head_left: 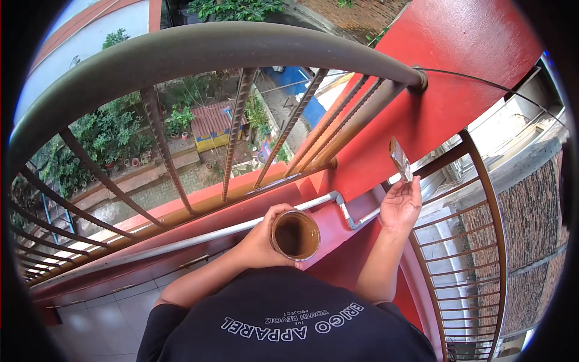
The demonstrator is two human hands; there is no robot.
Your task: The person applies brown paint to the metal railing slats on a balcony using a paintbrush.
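At the lower centre of the frame, the left hand (260, 240) is closed around a small round can (295, 234), fingers wrapped about its side wall. The can is held upright with its open mouth facing the camera; brown paint coats the inside. It sits just above the black shirt (283, 326) and in front of a white pipe (229, 229) that runs along the red ledge (241, 193).

Right of centre, the right hand (400, 206) is raised with the palm turned toward the camera. Its fingertips pinch the lower end of a narrow paintbrush (400, 158). The brush points upward, tilted slightly to the left, and its tip is stained brown. It stands in front of the red pillar (464, 66); contact with the pillar cannot be determined. The brush and the can are well apart.

Across the upper frame, a curved handrail (181, 48) arcs from left to right and meets the pillar. Twisted rusty bars (158, 130) descend from it to the ledge. At the right edge, a brown metal grille (476, 241) stands beside the pillar. Pale floor tiles (102, 314) occupy the lower left
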